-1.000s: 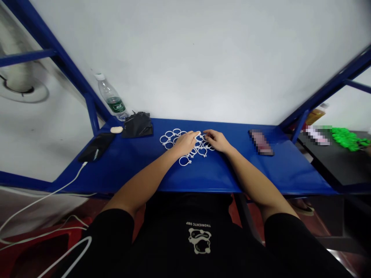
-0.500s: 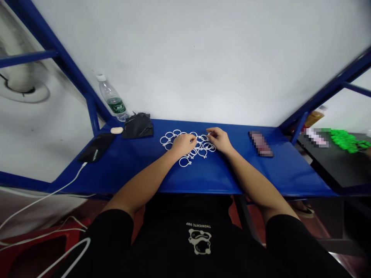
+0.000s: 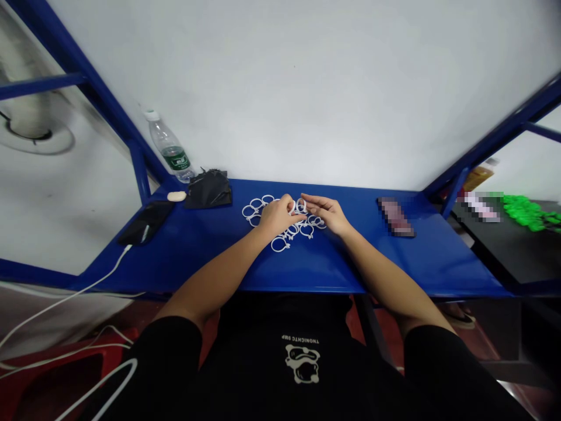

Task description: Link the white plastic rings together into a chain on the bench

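Observation:
Several white curtain rings [image 3: 279, 244] with small clip ends lie in a loose pile on the blue tabletop [image 3: 307, 272]. My left hand [image 3: 276, 214] is over the pile, its fingers closed on a white ring [image 3: 293, 207]. Close beside it, the fingertips of my right hand [image 3: 329, 214] pinch another white ring [image 3: 300, 206]. Both held rings are raised off the pile and nearly meet; whether they touch or link, I cannot tell. Part of the pile is hidden under my hands.
Toward the left are a plastic bottle [image 3: 174, 153], a black plastic bag [image 3: 209, 190], a pale oval piece [image 3: 176, 196] and a black power bank [image 3: 146, 223] with a white cable [image 3: 100, 283]. A blurred-out phone [image 3: 394, 216] lies right. Blue frame bars [image 3: 491, 137] flank the table.
My right hand has shifted left toward my left hand, its fingers now stretched to a ring. White rings now show raised between the fingertips of both hands.

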{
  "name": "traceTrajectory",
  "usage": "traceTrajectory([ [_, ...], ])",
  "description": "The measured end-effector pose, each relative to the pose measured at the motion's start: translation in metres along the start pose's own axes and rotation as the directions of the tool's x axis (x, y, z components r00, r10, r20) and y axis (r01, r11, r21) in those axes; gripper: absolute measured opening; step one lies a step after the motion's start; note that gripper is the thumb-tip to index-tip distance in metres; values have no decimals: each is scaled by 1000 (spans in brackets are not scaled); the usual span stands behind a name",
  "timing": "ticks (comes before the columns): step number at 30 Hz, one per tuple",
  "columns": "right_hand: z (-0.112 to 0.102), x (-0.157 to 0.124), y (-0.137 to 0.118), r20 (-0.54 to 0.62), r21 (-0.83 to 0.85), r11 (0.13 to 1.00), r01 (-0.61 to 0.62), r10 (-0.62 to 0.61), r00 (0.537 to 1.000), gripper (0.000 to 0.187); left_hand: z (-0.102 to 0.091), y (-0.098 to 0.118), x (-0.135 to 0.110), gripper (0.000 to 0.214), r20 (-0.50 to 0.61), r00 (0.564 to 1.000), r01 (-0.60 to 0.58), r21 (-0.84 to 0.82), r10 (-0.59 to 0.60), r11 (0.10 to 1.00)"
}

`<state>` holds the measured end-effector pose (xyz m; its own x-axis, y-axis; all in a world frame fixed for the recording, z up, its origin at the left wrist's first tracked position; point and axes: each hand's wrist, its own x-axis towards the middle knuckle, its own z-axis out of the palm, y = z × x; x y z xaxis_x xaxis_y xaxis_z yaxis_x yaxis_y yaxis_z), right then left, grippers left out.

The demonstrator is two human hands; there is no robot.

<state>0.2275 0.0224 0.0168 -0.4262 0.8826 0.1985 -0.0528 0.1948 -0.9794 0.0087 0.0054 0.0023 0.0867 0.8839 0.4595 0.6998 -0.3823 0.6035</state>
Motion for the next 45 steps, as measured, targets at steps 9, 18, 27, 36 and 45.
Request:
traceTrajectory([
  [9, 8, -1, 0, 114, 94, 995, 25, -35, 993, 61, 7, -6, -1, 34, -56, 993, -108, -51, 105, 993],
  [18, 6, -4, -6, -8, 45, 995, 93, -92, 996, 45, 6, -6, -2, 15, -110, 927, -362, -16, 358, 932],
  [27, -26, 16, 29, 46, -803, 571, 168, -222, 974, 29, 6, -9, 0, 25, -217, 910, -373, -62, 352, 926],
  [36, -24, 18, 30, 54, -813, 578, 68, -41, 998, 41, 10, -8, -2, 23, -136, 959, -265, -106, 250, 958],
  [45, -23, 16, 27, -15, -794, 608, 15, -44, 999, 23, 5, -5, -1, 25, -118, 950, -300, -100, 288, 949],
])
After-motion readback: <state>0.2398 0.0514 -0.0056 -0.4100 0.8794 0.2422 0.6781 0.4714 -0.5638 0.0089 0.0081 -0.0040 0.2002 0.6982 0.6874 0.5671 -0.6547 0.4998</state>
